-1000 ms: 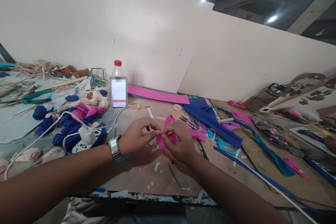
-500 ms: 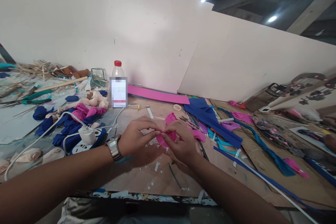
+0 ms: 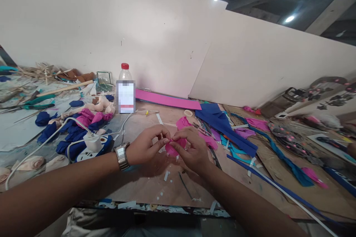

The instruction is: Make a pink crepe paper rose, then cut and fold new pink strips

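Note:
Both of my hands meet over the brown table top and pinch one small magenta piece of crepe paper. My left hand, with a metal watch on its wrist, grips the piece from the left with thumb and forefinger. My right hand closes on it from the right and hides most of it. Another magenta scrap lies on the table just behind my right hand.
A red-capped plastic bottle stands behind my hands. Blue and magenta paper flowers, a white cable and a power strip lie left. A pink sheet, blue sheets, a tape roll and strips lie right.
My hands stay together on the magenta piece; the fingers have shifted a little, gathering the paper tighter. The view has tilted slightly.

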{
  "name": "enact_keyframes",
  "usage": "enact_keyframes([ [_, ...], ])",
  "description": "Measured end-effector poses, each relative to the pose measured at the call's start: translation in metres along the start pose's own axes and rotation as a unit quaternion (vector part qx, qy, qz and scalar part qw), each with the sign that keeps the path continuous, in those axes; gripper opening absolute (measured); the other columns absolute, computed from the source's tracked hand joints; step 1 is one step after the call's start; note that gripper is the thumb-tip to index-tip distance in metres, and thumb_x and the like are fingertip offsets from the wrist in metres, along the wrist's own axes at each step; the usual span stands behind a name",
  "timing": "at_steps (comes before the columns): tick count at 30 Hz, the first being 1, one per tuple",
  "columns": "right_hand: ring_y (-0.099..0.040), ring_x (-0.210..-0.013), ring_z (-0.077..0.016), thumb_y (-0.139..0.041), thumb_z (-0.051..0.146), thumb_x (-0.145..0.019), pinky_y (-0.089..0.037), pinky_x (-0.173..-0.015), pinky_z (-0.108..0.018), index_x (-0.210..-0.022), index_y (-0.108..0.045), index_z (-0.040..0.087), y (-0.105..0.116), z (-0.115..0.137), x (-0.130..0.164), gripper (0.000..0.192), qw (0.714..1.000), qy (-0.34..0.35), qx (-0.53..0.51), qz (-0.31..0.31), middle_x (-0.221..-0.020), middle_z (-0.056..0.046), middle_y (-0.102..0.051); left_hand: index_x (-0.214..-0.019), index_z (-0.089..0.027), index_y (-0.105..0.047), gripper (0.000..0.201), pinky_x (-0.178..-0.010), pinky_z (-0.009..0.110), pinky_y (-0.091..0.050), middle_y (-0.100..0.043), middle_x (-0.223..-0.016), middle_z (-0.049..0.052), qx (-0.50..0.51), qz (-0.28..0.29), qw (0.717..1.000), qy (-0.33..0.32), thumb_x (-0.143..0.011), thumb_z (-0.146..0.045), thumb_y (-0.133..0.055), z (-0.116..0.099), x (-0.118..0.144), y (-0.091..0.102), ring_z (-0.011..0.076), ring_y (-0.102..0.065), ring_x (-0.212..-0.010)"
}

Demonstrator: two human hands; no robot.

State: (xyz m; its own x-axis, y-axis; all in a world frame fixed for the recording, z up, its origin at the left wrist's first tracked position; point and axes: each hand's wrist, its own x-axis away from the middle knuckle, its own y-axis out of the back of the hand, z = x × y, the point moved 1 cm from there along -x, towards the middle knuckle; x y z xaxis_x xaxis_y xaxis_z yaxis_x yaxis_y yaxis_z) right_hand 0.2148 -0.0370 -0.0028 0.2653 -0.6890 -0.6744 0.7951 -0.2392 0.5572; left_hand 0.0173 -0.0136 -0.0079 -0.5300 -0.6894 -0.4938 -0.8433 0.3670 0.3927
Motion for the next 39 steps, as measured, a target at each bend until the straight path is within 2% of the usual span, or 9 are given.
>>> enact_keyframes([
  [6,-0.065,-0.08,-0.0199,-0.069,0.025,-0.09,-0.045,-0.081,-0.039,-0.089,-0.068,0.025,0.0019,0.0049,-0.0025,0.002,0.999,0.032,-0.016,0.008,-0.084,-0.001,-0.073,-0.097,-0.016,-0.062,0.019,-0.076,0.027,-0.045,-0.063,-0.09,0.004,0.05,0.006,0.999,0.011,-0.1,-0.031,-0.052,0.0003,-0.0009,-0.0007,0.0149,-0.056,-0.082],
  [14,-0.064,-0.081,-0.0205,-0.072,0.026,-0.089,-0.046,-0.08,-0.039,-0.089,-0.069,0.024,-0.0001,0.0009,-0.0005,0.004,1.0,0.013,-0.006,-0.007,-0.084,-0.002,-0.073,-0.094,-0.015,-0.069,0.02,-0.076,0.027,-0.046,-0.069,-0.089,0.005,0.034,-0.009,0.998,0.05,-0.096,-0.033,-0.06,-0.0012,-0.0018,0.0017,0.0152,-0.061,-0.081],
  [20,-0.062,-0.079,-0.0207,-0.072,0.027,-0.089,-0.046,-0.077,-0.039,-0.089,-0.067,0.025,-0.0018,-0.0015,0.0019,0.006,1.0,0.012,-0.008,-0.016,-0.082,-0.002,-0.07,-0.094,-0.015,-0.071,0.017,-0.078,0.027,-0.048,-0.071,-0.091,0.006,0.066,-0.015,0.997,0.043,-0.09,-0.031,-0.068,-0.0033,-0.0032,0.0009,0.0158,-0.063,-0.084],
  [31,-0.063,-0.08,-0.0204,-0.07,0.021,-0.089,-0.046,-0.079,-0.039,-0.092,-0.068,0.025,0.0015,0.005,-0.003,0.005,0.999,0.036,-0.025,-0.003,-0.083,-0.002,-0.072,-0.093,-0.014,-0.07,0.018,-0.075,0.028,-0.047,-0.071,-0.088,0.005,0.096,-0.009,0.992,0.079,-0.091,-0.032,-0.067,0.0017,-0.0027,0.0016,0.015,-0.061,-0.08],
  [39,-0.065,-0.082,-0.0204,-0.07,0.023,-0.09,-0.047,-0.079,-0.039,-0.094,-0.068,0.025,-0.0001,-0.0015,0.0006,0.006,0.999,0.04,-0.012,-0.014,-0.086,-0.002,-0.072,-0.094,-0.015,-0.076,0.019,-0.075,0.028,-0.048,-0.074,-0.091,0.007,0.105,-0.006,0.992,0.074,-0.089,-0.033,-0.07,0.0052,-0.004,0.0016,0.0165,-0.064,-0.082],
])
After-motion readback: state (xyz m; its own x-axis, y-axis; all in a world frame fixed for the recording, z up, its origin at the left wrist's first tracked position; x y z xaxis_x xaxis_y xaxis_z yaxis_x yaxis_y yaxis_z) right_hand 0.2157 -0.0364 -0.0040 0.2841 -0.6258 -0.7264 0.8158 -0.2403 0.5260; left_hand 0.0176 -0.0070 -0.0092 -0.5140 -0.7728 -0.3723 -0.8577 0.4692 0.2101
